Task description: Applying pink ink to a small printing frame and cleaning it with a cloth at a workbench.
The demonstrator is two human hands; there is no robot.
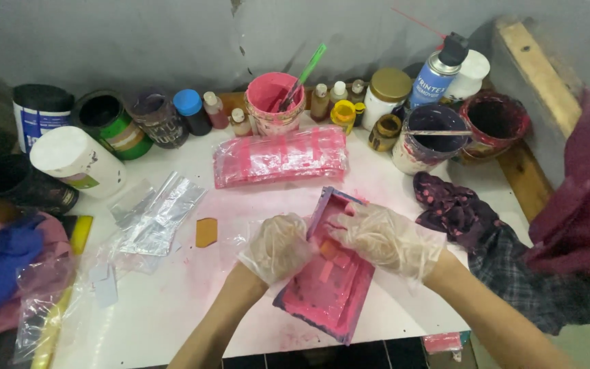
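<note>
Both my gloved hands over the pink mould tray [328, 290], near desk [172, 301] edge. Left hand [278, 247] curled shut, hiding what it grips. Right hand [384, 239] spread, fingertips pressing small pink blocks [334, 258] inside. Tray's front corner partly cut off.

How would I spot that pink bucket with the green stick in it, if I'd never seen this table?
Start at the row of jars and bottles along the grey wall at the back of the white table. Near the row's middle stands the pink bucket, just behind the stack of pink plastic sheets. It alone is pink, with a green stick slanting out.
</note>
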